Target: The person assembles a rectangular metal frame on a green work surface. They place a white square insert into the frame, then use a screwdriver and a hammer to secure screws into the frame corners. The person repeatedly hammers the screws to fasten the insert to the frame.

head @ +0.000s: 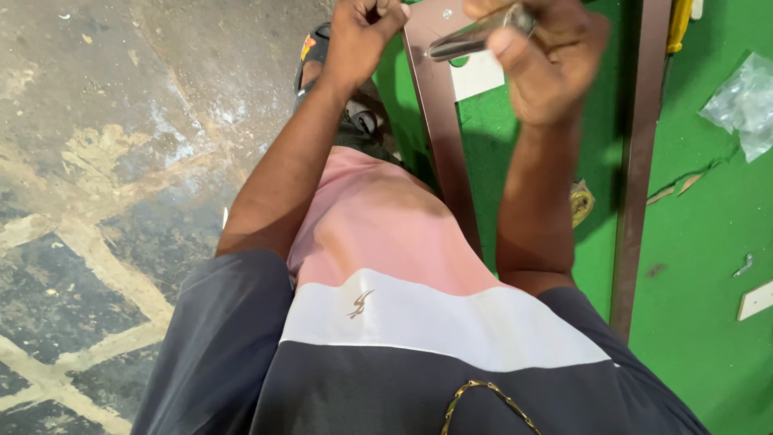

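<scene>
While right hand (547, 56) grips tool (475, 36)

Worn grey concrete floor (97, 161) with pale streaks at left; green-covered work surface (700, 242) at right, evenly lit.

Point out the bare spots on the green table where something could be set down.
Bare green table lies right of the long brown bar, between the plastic bag and the white plate. A narrower strip runs between the two brown bars. It is crowded at the top, where the left hand and right hand work.
</scene>
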